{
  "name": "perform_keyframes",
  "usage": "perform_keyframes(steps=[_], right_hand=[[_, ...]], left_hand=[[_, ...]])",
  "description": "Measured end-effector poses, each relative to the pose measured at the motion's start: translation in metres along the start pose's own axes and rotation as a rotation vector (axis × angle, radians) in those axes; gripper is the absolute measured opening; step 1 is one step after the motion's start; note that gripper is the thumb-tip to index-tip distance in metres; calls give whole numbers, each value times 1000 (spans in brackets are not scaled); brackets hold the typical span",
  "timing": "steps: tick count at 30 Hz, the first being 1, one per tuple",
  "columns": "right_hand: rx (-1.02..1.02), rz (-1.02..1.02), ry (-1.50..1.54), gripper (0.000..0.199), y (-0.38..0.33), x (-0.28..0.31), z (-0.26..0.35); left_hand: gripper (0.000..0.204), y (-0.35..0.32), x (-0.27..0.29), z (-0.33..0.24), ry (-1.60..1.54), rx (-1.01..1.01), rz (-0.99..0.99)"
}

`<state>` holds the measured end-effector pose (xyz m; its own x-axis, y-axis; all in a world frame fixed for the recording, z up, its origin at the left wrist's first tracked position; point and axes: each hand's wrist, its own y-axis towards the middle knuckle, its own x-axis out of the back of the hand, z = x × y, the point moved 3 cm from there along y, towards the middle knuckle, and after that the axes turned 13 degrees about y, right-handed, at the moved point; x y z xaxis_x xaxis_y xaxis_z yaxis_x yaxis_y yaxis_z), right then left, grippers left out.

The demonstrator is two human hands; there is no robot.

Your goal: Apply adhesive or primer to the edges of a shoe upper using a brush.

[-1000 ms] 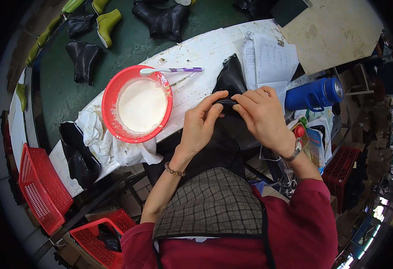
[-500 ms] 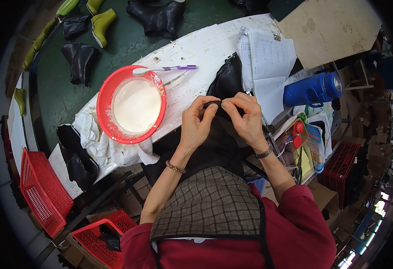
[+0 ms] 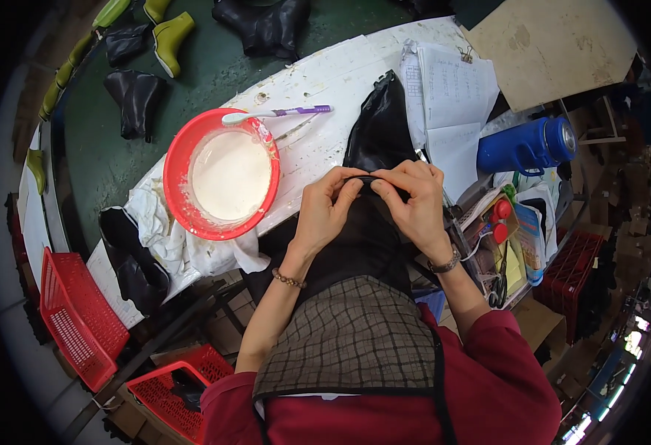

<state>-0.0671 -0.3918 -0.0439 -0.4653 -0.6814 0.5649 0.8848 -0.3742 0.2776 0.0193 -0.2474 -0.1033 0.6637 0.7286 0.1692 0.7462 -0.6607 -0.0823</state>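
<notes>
My left hand (image 3: 324,208) and my right hand (image 3: 418,206) are close together in front of my lap. Thumbs and fingers of both pinch the near edge of a black leather boot upper (image 3: 379,130). The upper's pointed far part lies on the white-covered board, beside an open notebook (image 3: 451,100). To the left of my hands stands a red basin (image 3: 173,196) of creamy white paste (image 3: 229,178). A toothbrush (image 3: 288,112) with a purple and white handle rests across its rim. A crumpled white cloth (image 3: 158,222) lies against the basin.
Several black boot uppers (image 3: 136,104) and yellow-green boot lasts (image 3: 169,46) lie on the green table (image 3: 199,78). At right are a blue jug (image 3: 518,146) and a tray holding scissors (image 3: 500,285). Red plastic baskets (image 3: 84,319) stand low on the left.
Both hands have come slightly nearer to me, still pinching the edge. More of the boot upper now shows beyond them, stretched out flatter. The whole view has shifted a little.
</notes>
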Motion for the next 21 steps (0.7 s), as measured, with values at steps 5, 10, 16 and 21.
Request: perform_keyframes(steps=[5, 10, 16, 21], right_hand=[[54, -34, 17, 9, 0, -19, -10], [130, -45, -19, 14, 4, -27, -24], [134, -53, -35, 18, 4, -30, -35], [412, -33, -221, 14, 18, 0, 16]], left_hand=[[17, -1, -2, 18, -20, -37, -103], [15, 0, -5, 18, 89, -44, -176], [17, 3, -6, 10, 195, -30, -173], [31, 2, 3, -13, -159, 163, -26]])
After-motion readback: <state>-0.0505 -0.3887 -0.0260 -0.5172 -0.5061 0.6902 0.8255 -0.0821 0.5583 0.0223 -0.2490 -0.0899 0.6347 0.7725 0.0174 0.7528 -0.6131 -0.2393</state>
